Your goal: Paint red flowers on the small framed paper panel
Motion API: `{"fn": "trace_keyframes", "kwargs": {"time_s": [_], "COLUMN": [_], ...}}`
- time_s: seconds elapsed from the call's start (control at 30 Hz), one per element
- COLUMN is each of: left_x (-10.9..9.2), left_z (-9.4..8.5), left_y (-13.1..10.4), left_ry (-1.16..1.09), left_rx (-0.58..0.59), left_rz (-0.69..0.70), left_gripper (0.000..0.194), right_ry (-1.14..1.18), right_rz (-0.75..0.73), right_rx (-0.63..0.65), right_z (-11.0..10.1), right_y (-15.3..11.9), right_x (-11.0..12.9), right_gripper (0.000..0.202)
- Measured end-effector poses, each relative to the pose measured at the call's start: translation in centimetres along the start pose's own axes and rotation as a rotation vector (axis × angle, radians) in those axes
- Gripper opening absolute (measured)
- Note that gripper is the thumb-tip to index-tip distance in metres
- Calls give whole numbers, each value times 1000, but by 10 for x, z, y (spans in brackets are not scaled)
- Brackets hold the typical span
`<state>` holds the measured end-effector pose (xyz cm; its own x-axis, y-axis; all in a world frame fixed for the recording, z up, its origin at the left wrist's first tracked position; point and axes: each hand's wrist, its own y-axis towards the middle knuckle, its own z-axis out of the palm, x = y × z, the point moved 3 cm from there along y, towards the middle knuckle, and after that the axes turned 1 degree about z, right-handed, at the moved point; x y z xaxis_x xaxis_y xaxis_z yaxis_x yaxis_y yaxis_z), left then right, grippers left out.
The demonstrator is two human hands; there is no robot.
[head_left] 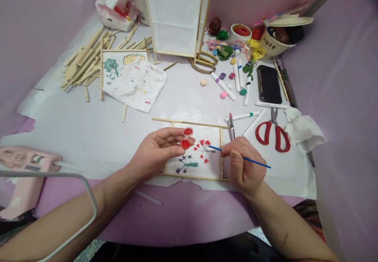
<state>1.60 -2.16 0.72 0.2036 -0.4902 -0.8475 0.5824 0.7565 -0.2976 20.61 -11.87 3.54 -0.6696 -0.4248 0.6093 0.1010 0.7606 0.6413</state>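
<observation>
Between the thumb and fingers of my left hand (pixel 161 144) is a small open paint pot (pixel 185 144) of red paint, its lid flipped up and red inside too. My right hand (pixel 245 163) grips a thin blue paintbrush (pixel 255 162), whose tip points left at the painted flowers. Under both hands lies a wooden frame (pixel 221 151) backed with white paper or cloth. On that white panel (pixel 177 157) are red flowers (pixel 203 143) and dark purple star-shaped flowers (pixel 181 163) with green stems. My left hand covers part of the frame's left side.
Wooden sticks (pixel 88 57) and a stained cloth (pixel 138 80) over a painted panel lie back left. A white lantern-like frame (pixel 177 17) stands behind. Red-handled scissors (pixel 277 136), markers (pixel 223 86) and a phone (pixel 269 84) are right; a pink glue gun (pixel 29 175) is left.
</observation>
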Motion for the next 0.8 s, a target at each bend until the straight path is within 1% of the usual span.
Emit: {"fn": "trace_keyframes", "kwargs": {"time_s": [0.17, 0.37, 0.6, 0.8], "left_x": [-1, -1, -1, 1], "left_z": [1, 1, 1, 0], "left_y": [0, 0, 0, 0], "left_ry": [10, 4, 17, 9], "left_rx": [1, 4, -14, -3], "left_rz": [7, -9, -16, -7], "left_gripper": [37, 36, 38, 36], "right_ry": [-8, -10, 0, -14], "right_rz": [9, 23, 50, 18], "right_rx": [-48, -21, -34, -26], "right_z": [-2, -1, -3, -4], "right_y": [1, 3, 1, 3], "right_x": [1, 2, 0, 2], "right_gripper": [20, 21, 19, 15]}}
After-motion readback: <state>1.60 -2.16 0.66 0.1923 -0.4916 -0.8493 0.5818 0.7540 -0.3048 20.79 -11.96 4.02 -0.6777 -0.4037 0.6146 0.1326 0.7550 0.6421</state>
